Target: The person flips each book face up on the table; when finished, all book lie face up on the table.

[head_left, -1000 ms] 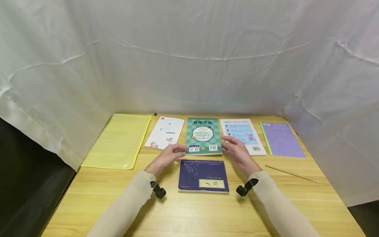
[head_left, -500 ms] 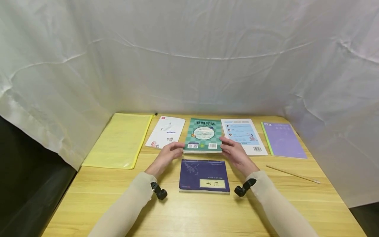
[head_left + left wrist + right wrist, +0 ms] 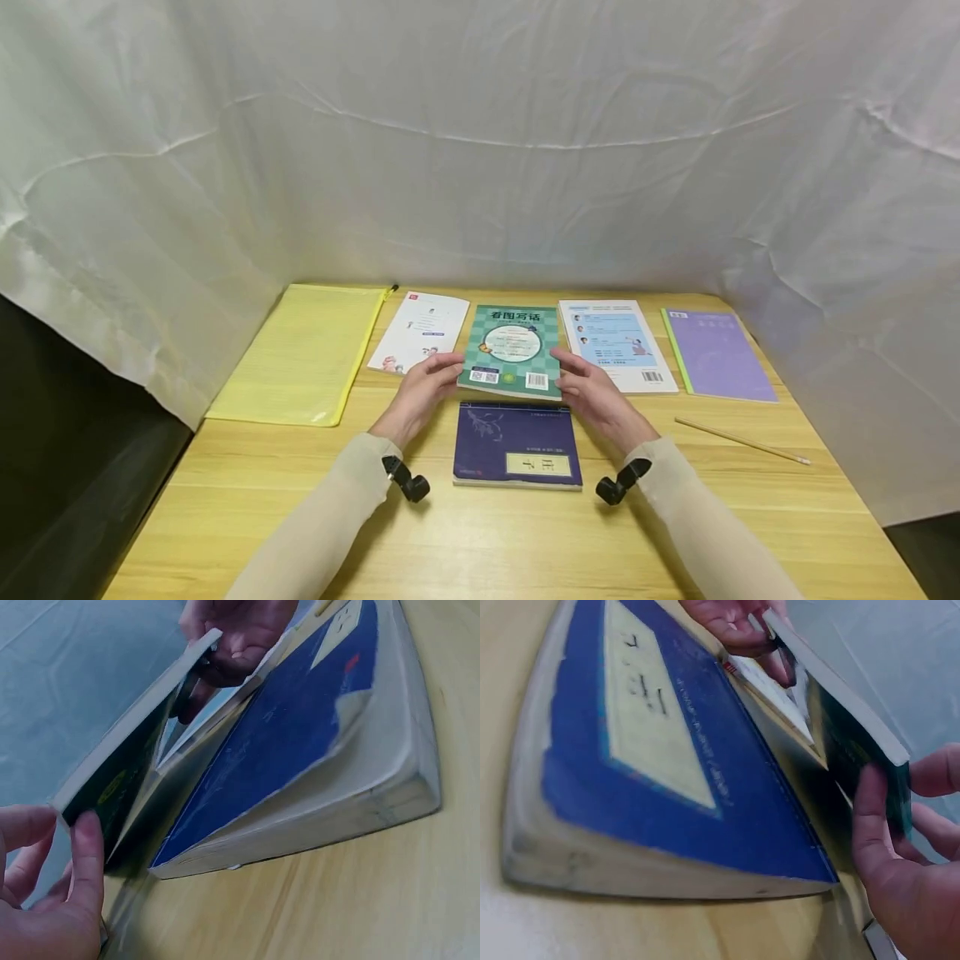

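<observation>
A green checkered book (image 3: 512, 343) with a white circle on its cover is held in the middle, raised off the table. My left hand (image 3: 420, 392) pinches its near left corner between thumb and fingers. On the opposite side, my right hand (image 3: 603, 404) grips the near right corner the same way. Both wrist views show the green book tilted, with its underside facing the cameras. Directly in front of it lies a dark blue book (image 3: 517, 433) with a pale yellow label, flat on the table; neither hand touches it.
A yellow zip folder (image 3: 300, 354) and a white booklet (image 3: 420, 332) lie to the left. On the right are a white-and-blue booklet (image 3: 617, 346), a purple notebook (image 3: 720, 354) and a thin wooden pencil (image 3: 742, 440). Grey fabric walls (image 3: 510, 167) enclose the wooden table (image 3: 495, 542).
Both hands closed on the green book's near corners and raised it. The book has then shifted slightly toward me and to the left. The other things have stayed put.
</observation>
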{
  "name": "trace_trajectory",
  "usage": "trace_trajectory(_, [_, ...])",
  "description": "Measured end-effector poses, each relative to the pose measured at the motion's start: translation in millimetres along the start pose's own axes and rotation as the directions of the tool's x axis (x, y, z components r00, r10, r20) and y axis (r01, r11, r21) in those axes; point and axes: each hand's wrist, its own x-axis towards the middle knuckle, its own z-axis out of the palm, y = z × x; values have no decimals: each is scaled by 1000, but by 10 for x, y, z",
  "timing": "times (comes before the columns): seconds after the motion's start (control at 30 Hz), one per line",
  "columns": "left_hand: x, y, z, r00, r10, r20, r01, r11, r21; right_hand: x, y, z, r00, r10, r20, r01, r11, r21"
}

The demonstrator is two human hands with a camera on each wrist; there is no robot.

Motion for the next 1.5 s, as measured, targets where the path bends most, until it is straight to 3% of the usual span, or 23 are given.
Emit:
trace_trajectory(0.27, [-44,-8,-8,997,-37,72,38,999,-16,-21,51,-32,1000,-11,9,12,999,-46])
trace_trajectory(0.43, [-82,-4,-27,992,-24,127,22,1000,16,-35,75,-50,998,-61,-15,61,997,-53])
trace_trajectory(0.57, [-114,0,-44,991,-11,137,5,999,43,-31,92,-55,995,-90,-46,87,994,-63])
trace_trajectory(0.8, [-175,18,-86,988,-13,156,2,998,70,-93,105,-39,998,-50,34,52,997,-59])
trace_trajectory(0.9, [-188,25,-126,988,-7,155,-4,998,70,-84,118,-62,997,-74,14,75,996,-40])
trace_trajectory(1.07, [-207,19,-158,992,-2,122,-5,999,53,-73,149,-99,991,-125,-50,126,992,10])
trace_trajectory(1.2, [-217,14,-173,994,20,111,-22,1000,14,-88,164,-103,987,-160,-12,159,987,-32])
trace_trajectory(1.3, [-224,6,-197,990,39,136,-36,999,-29,-105,167,-110,985,-170,7,170,984,-57])
trace_trajectory(1.5, [-238,-6,-251,981,52,189,-29,992,-122,-137,176,-176,981,-184,-67,186,982,21])
